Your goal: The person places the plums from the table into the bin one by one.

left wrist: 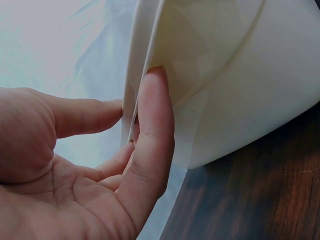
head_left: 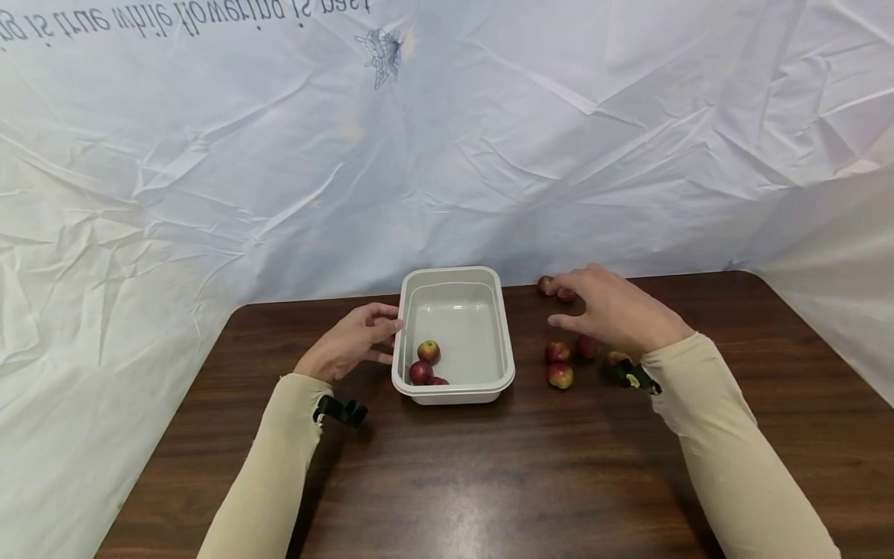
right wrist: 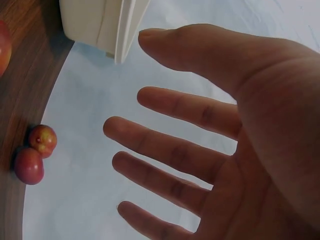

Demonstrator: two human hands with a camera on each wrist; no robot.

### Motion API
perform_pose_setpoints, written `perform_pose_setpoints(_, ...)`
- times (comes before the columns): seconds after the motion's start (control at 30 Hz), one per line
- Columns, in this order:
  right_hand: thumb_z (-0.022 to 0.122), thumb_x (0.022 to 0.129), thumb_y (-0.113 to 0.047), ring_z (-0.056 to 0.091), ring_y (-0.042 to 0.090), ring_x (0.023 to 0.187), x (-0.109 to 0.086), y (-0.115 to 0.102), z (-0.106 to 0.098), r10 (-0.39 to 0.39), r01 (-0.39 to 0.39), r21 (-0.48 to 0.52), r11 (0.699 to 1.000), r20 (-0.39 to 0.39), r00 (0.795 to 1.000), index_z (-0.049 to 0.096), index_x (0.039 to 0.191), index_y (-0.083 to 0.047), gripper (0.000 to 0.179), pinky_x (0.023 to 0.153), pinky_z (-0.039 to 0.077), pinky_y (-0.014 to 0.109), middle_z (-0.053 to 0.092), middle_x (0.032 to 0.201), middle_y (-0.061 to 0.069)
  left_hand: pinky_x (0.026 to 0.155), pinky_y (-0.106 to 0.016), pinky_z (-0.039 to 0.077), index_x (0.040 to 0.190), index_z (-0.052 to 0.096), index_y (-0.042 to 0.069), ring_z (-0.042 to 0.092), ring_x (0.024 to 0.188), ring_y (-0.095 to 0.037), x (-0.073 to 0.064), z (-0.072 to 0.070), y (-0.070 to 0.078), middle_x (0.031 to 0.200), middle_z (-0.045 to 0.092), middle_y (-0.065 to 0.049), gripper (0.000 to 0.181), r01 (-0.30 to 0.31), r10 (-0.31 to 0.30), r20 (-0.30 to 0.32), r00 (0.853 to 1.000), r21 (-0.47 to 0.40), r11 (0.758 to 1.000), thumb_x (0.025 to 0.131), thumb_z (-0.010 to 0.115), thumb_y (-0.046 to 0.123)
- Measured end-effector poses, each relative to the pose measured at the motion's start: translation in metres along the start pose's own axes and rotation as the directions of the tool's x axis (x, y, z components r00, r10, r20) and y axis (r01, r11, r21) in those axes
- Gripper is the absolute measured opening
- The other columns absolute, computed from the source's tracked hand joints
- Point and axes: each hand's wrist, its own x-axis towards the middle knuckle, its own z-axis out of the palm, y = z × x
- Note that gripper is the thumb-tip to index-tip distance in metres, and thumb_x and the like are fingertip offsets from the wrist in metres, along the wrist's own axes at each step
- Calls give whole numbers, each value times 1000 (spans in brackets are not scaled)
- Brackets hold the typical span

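A pale grey rectangular plastic tub stands near the table's far edge. In its near left corner lie three small red and yellow fruits, like small apples or plums. My left hand pinches the tub's left rim, thumb outside and a finger over the inner side. To the tub's right, my right hand hovers with fingers spread and nothing held. Under and beside it are several more fruits. Two fruits touch each other near the far edge; the right fingertips are apart from them.
The dark wood-grain table ends just behind the tub. A wrinkled white sheet hangs behind it and at both sides. Black straps sit on both wrists over beige sleeves.
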Motion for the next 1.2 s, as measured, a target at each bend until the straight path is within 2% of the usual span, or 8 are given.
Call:
perform_pose_setpoints(0.27,74,94,-27,63,30,116,0,12,-1,-9,9,2,1000,11,1000,68,120,-10,32,98,51,51,70,117,8,87,-43,63,146,43,6,67,108,-25,0,0,0,132,61,-19,43,-1,1,0,1000,-3,1000,108,53,24)
perform_pose_setpoints(0.47,75,93,-26,62,32,116,0,20,0,17,-18,11,1000,38,999,67,123,-9,36,96,51,52,69,119,10,87,-44,63,146,44,6,67,111,-29,0,0,0,132,61,-19,43,3,-3,-4,1000,3,1000,108,54,24)
perform_pose_setpoints(0.7,75,93,-29,65,29,109,1,27,3,64,-65,12,998,90,994,66,124,-9,39,90,53,50,70,116,10,87,-43,63,146,43,5,64,116,-34,0,1,0,134,61,-20,43,7,-7,-1,1000,-9,1000,108,53,23)
perform_pose_setpoints(1.0,75,92,-29,64,33,112,0,36,6,124,-133,45,990,158,980,64,127,-6,43,89,53,52,68,121,15,87,-44,62,145,43,6,66,113,-30,0,1,1,134,61,-20,42,17,-17,-5,1000,-14,1000,108,53,23)
perform_pose_setpoints(1.2,75,92,-31,65,32,109,3,41,8,126,-134,28,991,202,971,62,129,-4,48,86,54,52,69,121,18,87,-42,62,146,42,4,65,114,-31,0,0,0,135,60,-22,43,4,-4,4,1000,-16,1000,109,52,22)
